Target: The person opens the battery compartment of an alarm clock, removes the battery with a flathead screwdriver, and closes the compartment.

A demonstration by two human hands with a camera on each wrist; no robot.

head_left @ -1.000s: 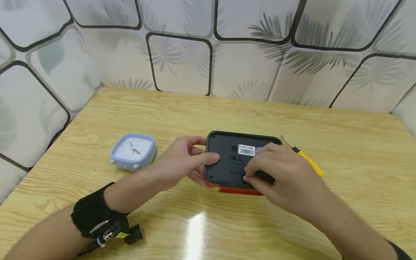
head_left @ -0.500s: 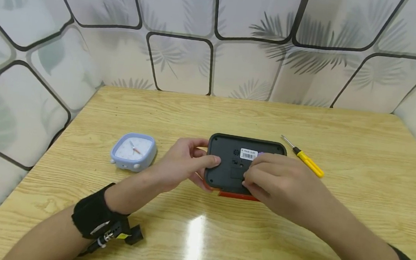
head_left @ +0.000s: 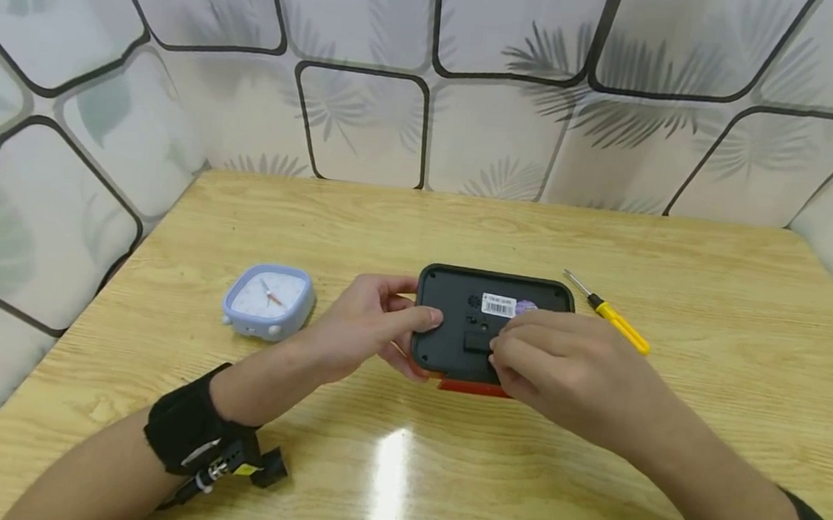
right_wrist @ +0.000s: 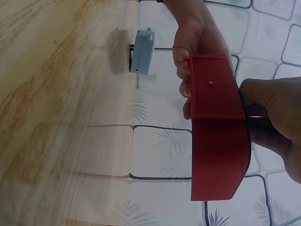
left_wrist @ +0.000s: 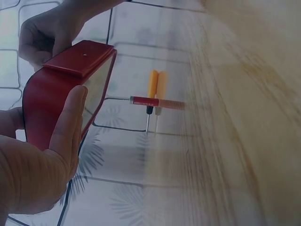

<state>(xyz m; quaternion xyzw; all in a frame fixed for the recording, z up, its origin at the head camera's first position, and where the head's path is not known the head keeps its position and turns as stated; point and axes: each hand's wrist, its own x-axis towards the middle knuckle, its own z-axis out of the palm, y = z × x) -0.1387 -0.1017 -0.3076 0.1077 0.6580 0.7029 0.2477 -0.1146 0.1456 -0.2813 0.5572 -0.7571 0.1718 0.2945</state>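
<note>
A red-bodied device with a black back panel (head_left: pixel 451 288) is held up over the table, back toward the head camera. My left hand (head_left: pixel 373 319) grips its left end, thumb on the panel and fingers behind. On the back are a white barcode label (head_left: pixel 498 305), a purple sticker and a small rectangular battery cover (head_left: pixel 477 343). My right hand (head_left: pixel 564 370) is bent over the panel's right half, and its curled fingertips pinch at the cover's right edge, hiding that part. In the right wrist view, the red underside (right_wrist: pixel 214 87) shows a screw.
A light-blue alarm clock (head_left: pixel 269 300) lies at left, face up. To the right is a yellow-handled screwdriver (head_left: pixel 620 323). The left wrist view also shows a red cylinder with a silvery end (left_wrist: pixel 145 100) beside the screwdriver. A patterned wall (head_left: pixel 491 146) stands behind the wooden table (head_left: pixel 361 213).
The device has shifted slightly right, and the right fingers have stayed at its back. The battery cover's rectangle now looks darker and more sharply outlined. The left hand keeps its grip.
</note>
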